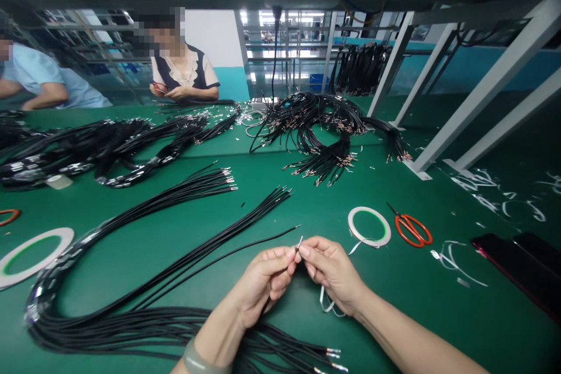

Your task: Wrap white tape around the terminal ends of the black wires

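Between my two hands is the end of a black cable (298, 249), its pale tip poking up past the fingertips. My left hand (269, 277) pinches the cable with thumb and forefinger. From the other side, my right hand (328, 269) closes its thumb and forefinger at the same tip, touching the left fingertips. A strip of thin white tape (326, 302) hangs below my right hand. Left of the hands, a bundle of black cables (205, 245) fans out with stripped ends, and more cables (175, 327) run beneath my left forearm.
A tape roll (383, 241) and orange-handled scissors (414, 231) lie to the right, another tape roll (65, 239) to the left. Cable heaps (315, 111) lie at the back. Metal legs (473, 93) stand at right near phones (521, 269). Two people (188, 73) sit across the table.
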`<state>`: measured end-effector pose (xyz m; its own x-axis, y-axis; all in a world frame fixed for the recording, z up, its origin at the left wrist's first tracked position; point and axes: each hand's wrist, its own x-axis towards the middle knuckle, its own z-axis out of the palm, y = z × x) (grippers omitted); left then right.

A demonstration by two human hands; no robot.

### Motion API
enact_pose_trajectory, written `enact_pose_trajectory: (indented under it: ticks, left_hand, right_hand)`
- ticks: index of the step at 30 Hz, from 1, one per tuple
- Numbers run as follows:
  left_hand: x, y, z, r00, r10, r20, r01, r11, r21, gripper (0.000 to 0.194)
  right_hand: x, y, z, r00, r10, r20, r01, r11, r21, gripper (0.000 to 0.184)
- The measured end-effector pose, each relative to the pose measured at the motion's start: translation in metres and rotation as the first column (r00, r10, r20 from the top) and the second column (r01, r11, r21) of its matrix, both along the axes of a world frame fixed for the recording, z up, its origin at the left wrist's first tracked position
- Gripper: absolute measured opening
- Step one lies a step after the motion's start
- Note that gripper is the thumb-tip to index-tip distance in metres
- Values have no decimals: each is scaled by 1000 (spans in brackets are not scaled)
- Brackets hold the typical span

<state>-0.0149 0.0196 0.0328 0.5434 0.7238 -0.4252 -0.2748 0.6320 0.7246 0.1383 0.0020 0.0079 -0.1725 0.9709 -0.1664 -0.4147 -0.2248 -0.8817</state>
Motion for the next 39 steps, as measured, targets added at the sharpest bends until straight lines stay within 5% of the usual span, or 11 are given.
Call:
enact_pose_trajectory:
  ticks: [10,17,31,39]
  left_hand:
    - [12,-3,-9,893,303,-332,-201,930,309,33]
    - [12,-4,-12,898,318,-305,-209,917,339,34]
    - [6,-1,-10,972,194,-136,-178,977,119,25]
    - [13,-3,-11,910,329,-254,-218,898,381,25]
  right_hand:
    - [0,0,-2,987,-113,112,114,993,0,25]
    - [-1,0,-5,981,-123,153,122,992,17,25]
    - [-3,-1,-1,970,-129,204,120,991,57,26]
    - [-1,-3,-1,947,-174,272,157,984,84,27]
